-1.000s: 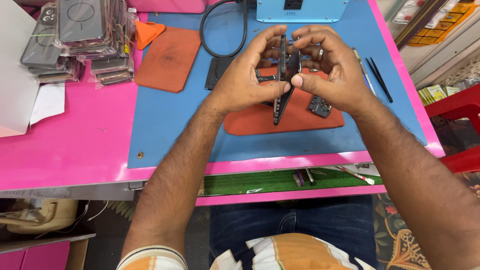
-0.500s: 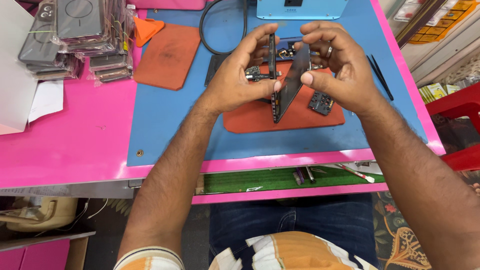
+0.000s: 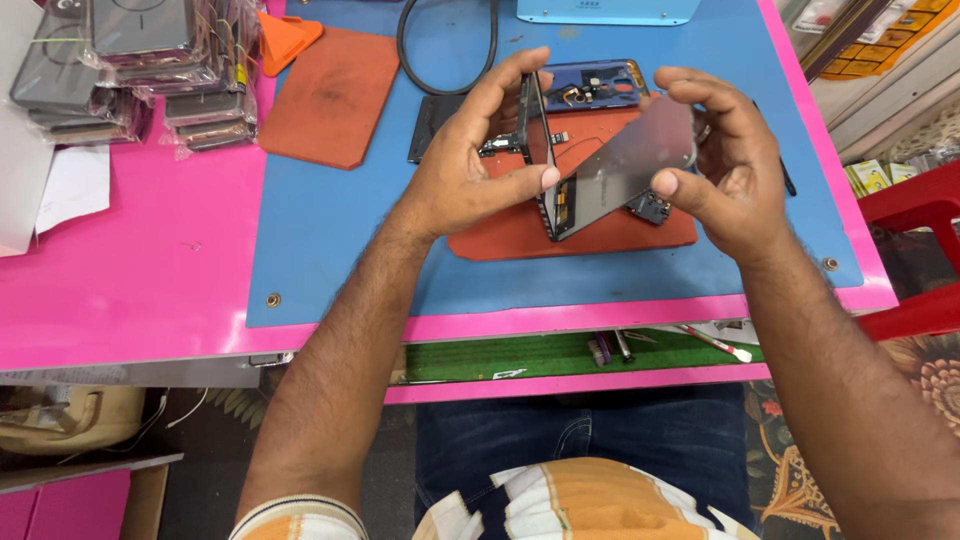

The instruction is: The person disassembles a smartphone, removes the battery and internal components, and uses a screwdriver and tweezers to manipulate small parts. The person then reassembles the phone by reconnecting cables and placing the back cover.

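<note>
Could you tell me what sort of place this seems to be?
Most likely a phone repair bench. The left hand holds a phone frame on edge while the right hand swings a grey panel away from it. An opened blue phone lies on the blue mat, and wrapped cases are stacked nearby.

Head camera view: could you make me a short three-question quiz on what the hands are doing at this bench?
1. True or false: the left hand grips the dark phone frame upright.
2. What does the right hand hold? A) grey flat panel B) black cable C) orange pick
3. What colour is the mat lying left of the hands?

Key: 1 true; 2 A; 3 reddish-brown.
</note>
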